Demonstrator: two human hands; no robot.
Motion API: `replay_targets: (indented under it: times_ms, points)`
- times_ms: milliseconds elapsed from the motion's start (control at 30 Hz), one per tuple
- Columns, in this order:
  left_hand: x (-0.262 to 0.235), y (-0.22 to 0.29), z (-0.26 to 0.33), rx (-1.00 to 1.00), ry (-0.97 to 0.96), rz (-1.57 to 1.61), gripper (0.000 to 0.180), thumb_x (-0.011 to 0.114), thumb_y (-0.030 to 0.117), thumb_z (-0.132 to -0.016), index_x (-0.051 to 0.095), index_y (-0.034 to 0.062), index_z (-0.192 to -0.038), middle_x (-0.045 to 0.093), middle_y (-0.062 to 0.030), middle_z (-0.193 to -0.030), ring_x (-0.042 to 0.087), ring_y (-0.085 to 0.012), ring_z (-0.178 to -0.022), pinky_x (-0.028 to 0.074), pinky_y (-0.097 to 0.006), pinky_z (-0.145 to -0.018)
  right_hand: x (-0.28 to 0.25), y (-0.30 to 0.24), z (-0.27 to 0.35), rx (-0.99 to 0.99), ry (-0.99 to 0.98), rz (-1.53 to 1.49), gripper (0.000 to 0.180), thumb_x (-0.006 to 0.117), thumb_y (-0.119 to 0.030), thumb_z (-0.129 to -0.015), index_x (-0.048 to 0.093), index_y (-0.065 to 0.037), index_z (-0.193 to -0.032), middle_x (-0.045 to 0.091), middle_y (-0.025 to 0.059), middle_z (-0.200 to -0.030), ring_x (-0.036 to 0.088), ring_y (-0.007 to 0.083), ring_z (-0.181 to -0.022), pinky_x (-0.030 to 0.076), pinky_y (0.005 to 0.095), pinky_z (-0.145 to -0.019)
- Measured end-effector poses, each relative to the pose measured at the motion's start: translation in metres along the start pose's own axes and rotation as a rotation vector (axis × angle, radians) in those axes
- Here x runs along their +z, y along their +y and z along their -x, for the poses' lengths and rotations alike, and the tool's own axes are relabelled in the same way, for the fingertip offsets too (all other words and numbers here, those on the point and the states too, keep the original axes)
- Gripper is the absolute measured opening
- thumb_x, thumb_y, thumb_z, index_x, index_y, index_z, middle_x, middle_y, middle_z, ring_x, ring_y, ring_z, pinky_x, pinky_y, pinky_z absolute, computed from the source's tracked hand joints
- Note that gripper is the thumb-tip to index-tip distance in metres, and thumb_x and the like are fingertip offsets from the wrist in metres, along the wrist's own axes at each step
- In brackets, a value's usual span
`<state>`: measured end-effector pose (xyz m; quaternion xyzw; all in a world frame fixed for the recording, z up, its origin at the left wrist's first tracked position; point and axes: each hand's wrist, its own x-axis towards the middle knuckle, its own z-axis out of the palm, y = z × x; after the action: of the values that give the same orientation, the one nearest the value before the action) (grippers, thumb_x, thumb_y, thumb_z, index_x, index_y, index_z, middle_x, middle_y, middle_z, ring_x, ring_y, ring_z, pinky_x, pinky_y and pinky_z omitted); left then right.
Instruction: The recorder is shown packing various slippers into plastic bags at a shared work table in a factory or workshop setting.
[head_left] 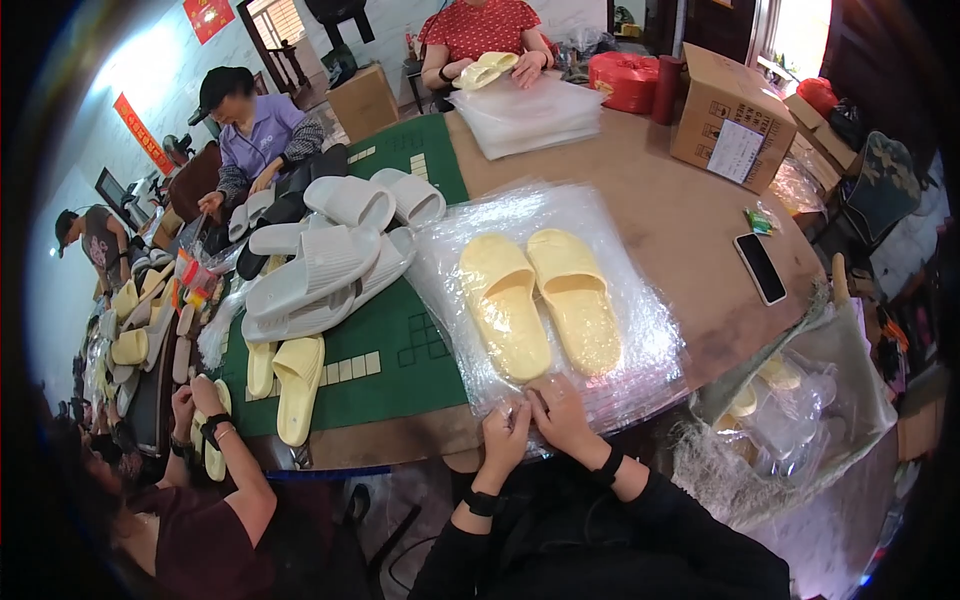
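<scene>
A pair of pale yellow slippers (504, 310) lies side by side on a stack of clear plastic bags (640, 300), toes away from me. Glossy film covers at least the heel of the right one, so the pair seems to be inside the top bag. At the stack's near edge, just below the heels, my left hand (506, 432) is closed with its fingertips pinched on the bag's edge. Close beside it, my right hand (560, 410) pinches the same edge, fingers curled. What exactly lies between the fingertips is mostly hidden.
Grey slippers (320, 265) are heaped on a green mat (400, 370) to the left, with yellow slippers (297, 385) nearer. A phone (760, 268) and cardboard box (733, 115) are at right; a sack (850, 390) of bagged slippers stands below. Co-workers sit left and across.
</scene>
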<state>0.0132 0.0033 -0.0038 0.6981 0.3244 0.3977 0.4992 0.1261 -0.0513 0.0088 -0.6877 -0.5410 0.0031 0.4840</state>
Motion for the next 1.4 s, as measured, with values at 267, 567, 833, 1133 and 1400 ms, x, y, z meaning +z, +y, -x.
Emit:
replay_targets:
  times_ms: [267, 567, 833, 1133, 1400]
  points:
    - [0.0, 0.0, -0.002, 0.014, -0.023, -0.016, 0.02, 0.062, 0.009, -0.089, 0.055, -0.0007, -0.073, 0.052, -0.0102, -0.061, 0.049, -0.0154, -0.056, 0.04, -0.032, -0.053, -0.006, -0.004, -0.003, 0.017, -0.033, -0.019, 0.016, 0.059, -0.01, -0.083, 0.061, 0.0, -0.095, 0.059, 0.0168, -0.091, 0.056, 0.0356, -0.086, 0.046, 0.0428, -0.074]
    - [-0.007, -0.003, -0.004, 0.074, -0.108, -0.15, 0.017, 0.055, 0.009, -0.092, 0.061, -0.0035, -0.082, 0.06, -0.018, -0.068, 0.061, -0.0254, -0.06, 0.045, -0.036, -0.056, -0.03, -0.016, -0.017, 0.068, -0.144, 0.033, 0.014, 0.06, -0.014, -0.085, 0.065, -0.002, -0.091, 0.062, 0.0151, -0.086, 0.058, 0.034, -0.081, 0.047, 0.0418, -0.071]
    - [-0.008, -0.004, 0.0, 0.174, -0.078, -0.246, 0.011, 0.056, 0.004, -0.088, 0.061, -0.0054, -0.085, 0.056, -0.018, -0.063, 0.055, -0.0216, -0.054, 0.043, -0.036, -0.052, 0.006, -0.02, 0.0, 0.171, 0.058, -0.2, 0.018, 0.057, -0.014, -0.087, 0.064, -0.001, -0.097, 0.057, 0.0158, -0.087, 0.055, 0.0345, -0.083, 0.042, 0.0443, -0.07]
    - [-0.008, 0.0, -0.004, 0.152, -0.148, -0.192, 0.007, 0.054, -0.005, -0.083, 0.06, -0.0042, -0.086, 0.058, -0.0173, -0.072, 0.058, -0.0214, -0.065, 0.045, -0.033, -0.061, 0.014, -0.006, 0.01, 0.121, 0.045, -0.094, 0.022, 0.056, -0.016, -0.086, 0.061, 0.0, -0.101, 0.056, 0.0143, -0.095, 0.054, 0.0341, -0.09, 0.043, 0.0444, -0.076]
    - [-0.002, 0.006, -0.001, 0.188, -0.075, -0.202, 0.007, 0.056, -0.002, -0.084, 0.057, -0.0039, -0.077, 0.056, -0.0179, -0.07, 0.056, -0.0279, -0.061, 0.046, -0.035, -0.058, 0.008, -0.01, 0.009, 0.103, 0.066, -0.117, 0.018, 0.057, -0.016, -0.085, 0.059, 0.0, -0.094, 0.055, 0.016, -0.09, 0.054, 0.036, -0.084, 0.042, 0.0443, -0.073]
